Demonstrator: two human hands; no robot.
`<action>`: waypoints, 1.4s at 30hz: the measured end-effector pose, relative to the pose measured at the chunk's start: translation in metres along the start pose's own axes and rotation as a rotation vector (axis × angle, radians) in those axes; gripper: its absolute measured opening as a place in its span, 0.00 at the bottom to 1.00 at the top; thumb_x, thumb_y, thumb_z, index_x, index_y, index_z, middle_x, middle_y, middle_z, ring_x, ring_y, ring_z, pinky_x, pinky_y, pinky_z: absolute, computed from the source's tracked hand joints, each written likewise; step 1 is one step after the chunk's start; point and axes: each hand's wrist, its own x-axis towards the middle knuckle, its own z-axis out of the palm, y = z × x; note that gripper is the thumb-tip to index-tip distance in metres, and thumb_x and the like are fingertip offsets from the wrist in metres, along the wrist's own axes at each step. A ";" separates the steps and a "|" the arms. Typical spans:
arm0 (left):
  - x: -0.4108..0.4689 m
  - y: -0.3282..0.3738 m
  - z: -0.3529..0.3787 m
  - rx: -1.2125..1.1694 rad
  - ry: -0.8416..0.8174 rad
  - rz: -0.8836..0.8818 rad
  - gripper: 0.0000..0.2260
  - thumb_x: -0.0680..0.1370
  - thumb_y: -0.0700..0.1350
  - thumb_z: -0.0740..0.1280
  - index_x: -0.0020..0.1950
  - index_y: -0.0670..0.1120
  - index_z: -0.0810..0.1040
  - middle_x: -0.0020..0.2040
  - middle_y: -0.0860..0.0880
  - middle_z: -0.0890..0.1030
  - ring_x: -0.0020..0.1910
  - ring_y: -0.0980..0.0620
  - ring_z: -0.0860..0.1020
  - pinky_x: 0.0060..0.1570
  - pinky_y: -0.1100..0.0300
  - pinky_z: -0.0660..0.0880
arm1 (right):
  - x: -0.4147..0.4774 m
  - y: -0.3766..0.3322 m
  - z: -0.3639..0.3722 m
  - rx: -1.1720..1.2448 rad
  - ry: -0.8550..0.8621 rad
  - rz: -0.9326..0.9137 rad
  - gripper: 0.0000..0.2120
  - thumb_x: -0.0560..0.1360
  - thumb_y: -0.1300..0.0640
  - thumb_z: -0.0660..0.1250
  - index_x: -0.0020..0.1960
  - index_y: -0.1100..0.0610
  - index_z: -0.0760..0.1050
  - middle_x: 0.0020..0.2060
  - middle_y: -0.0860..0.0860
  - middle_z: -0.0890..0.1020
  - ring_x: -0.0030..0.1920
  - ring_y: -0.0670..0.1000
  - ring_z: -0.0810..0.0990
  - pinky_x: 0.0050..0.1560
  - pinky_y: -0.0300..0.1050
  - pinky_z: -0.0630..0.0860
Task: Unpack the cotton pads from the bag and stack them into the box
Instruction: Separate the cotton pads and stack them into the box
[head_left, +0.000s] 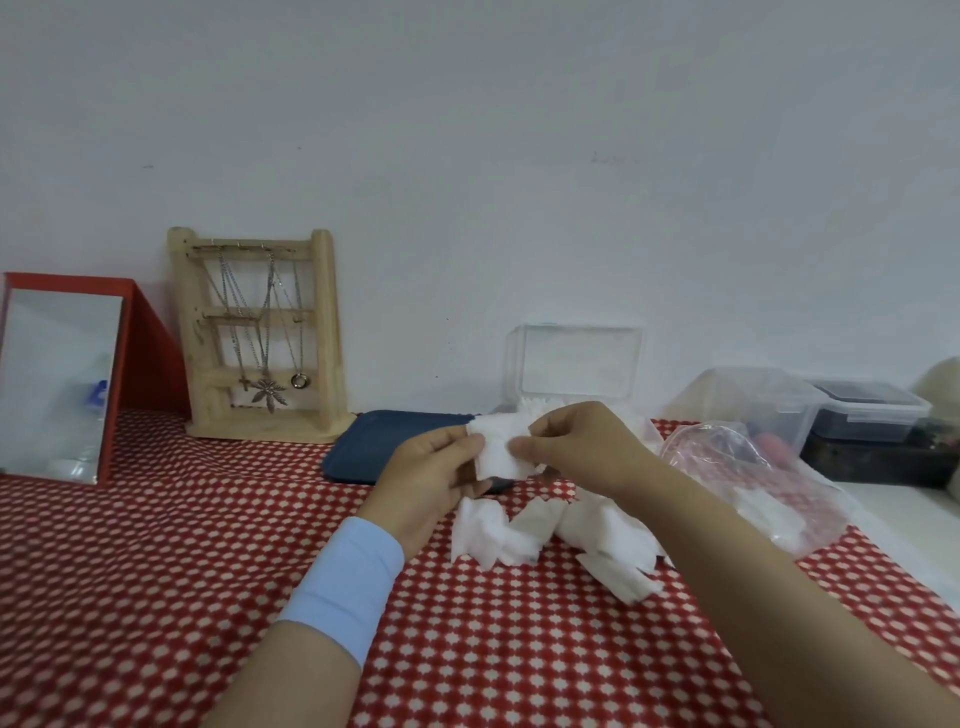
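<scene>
Since ragged edges could catch on the rim, the person is probably needing to square the stack of cotton pads (498, 452) and keep an even pinch before lowering it into the clear box (576, 358) just behind. In front of the box, the left hand (431, 473) is pinching the stack's left edge with fingers curled, while the right hand (576, 447), knuckles up, is pinching the right edge. Further in front of the box, loose pads (519, 530) are lying on the cloth (156, 571); the bag (753, 467) is slumping to the box's right.
</scene>
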 end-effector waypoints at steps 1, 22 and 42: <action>0.000 0.001 -0.002 -0.004 0.012 -0.006 0.08 0.81 0.39 0.68 0.58 0.39 0.83 0.54 0.39 0.86 0.49 0.46 0.84 0.40 0.59 0.81 | 0.000 0.001 0.002 -0.079 0.005 -0.034 0.11 0.75 0.53 0.74 0.41 0.61 0.83 0.34 0.57 0.83 0.32 0.47 0.78 0.37 0.40 0.77; -0.006 0.006 -0.006 0.391 0.191 0.153 0.09 0.81 0.42 0.69 0.44 0.50 0.85 0.47 0.47 0.87 0.50 0.47 0.85 0.48 0.53 0.84 | -0.005 -0.004 0.004 0.131 -0.147 -0.087 0.02 0.75 0.62 0.75 0.47 0.58 0.86 0.42 0.54 0.88 0.40 0.48 0.83 0.44 0.42 0.81; -0.017 0.008 0.006 0.180 -0.165 0.018 0.13 0.77 0.36 0.72 0.62 0.40 0.81 0.53 0.43 0.87 0.54 0.46 0.86 0.51 0.56 0.84 | -0.001 -0.005 0.002 -0.113 0.047 -0.190 0.06 0.74 0.52 0.75 0.50 0.51 0.84 0.43 0.43 0.85 0.41 0.39 0.82 0.41 0.33 0.75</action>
